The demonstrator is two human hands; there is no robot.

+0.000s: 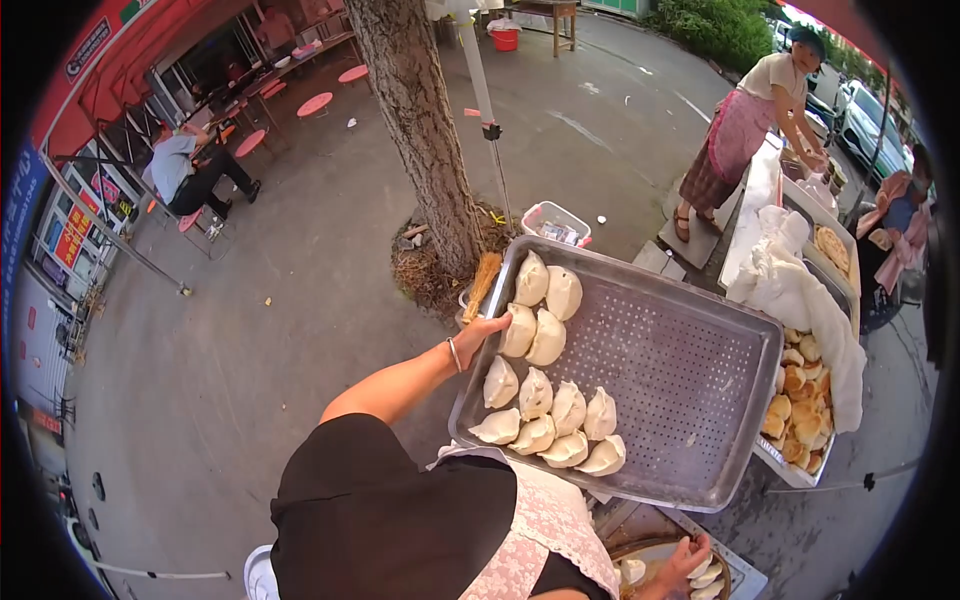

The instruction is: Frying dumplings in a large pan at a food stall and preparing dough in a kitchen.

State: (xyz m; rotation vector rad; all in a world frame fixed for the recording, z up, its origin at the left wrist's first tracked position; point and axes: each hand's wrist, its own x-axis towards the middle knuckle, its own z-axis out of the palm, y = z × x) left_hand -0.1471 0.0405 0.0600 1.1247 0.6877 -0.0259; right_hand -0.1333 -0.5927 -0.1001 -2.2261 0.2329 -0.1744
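My left hand grips the left rim of a large perforated metal tray, thumb over the edge. Pale, uncooked-looking dumplings lie in groups along the tray's left side and near corner; its right part is bare metal. Below the tray, my right hand is over a round pan, fingers slightly apart with nothing visible in them. White dumplings lie in that pan beside the hand. My body and the picture's lower edge hide part of the pan.
A tree trunk and a canopy pole stand beyond the tray. Right are browned buns under white cloth. A co-worker stands at a counter; another person sits left. A plastic tub is behind.
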